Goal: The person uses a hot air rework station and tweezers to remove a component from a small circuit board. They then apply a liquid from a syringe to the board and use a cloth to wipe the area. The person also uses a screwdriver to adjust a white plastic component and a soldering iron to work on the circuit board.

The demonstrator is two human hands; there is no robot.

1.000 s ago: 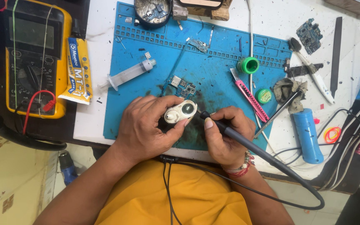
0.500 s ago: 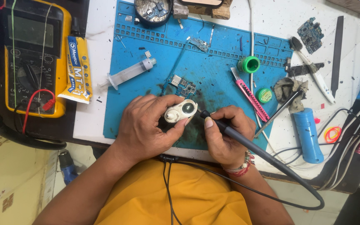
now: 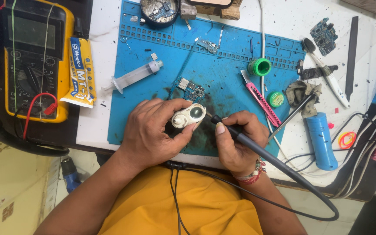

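Syringe (image 3: 135,76), circuit board (image 3: 189,88) and knife (image 3: 260,97) lie on the mat (image 3: 223,65); left hand (image 3: 153,132) fingers pinch a white casing (image 3: 189,115), right hand (image 3: 236,141) fingers grip a soldering iron (image 3: 240,135).

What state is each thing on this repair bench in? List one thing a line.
White casing: held in left hand.
Soldering iron: gripped by right hand, tip at casing.
Syringe: lying flat on blue mat.
Pink knife: lying on mat.

Two hands (image 3: 153,135), one syringe (image 3: 135,76), two green rolls (image 3: 260,67), one yellow meter (image 3: 33,61) and three small circuit boards (image 3: 190,89) were counted.
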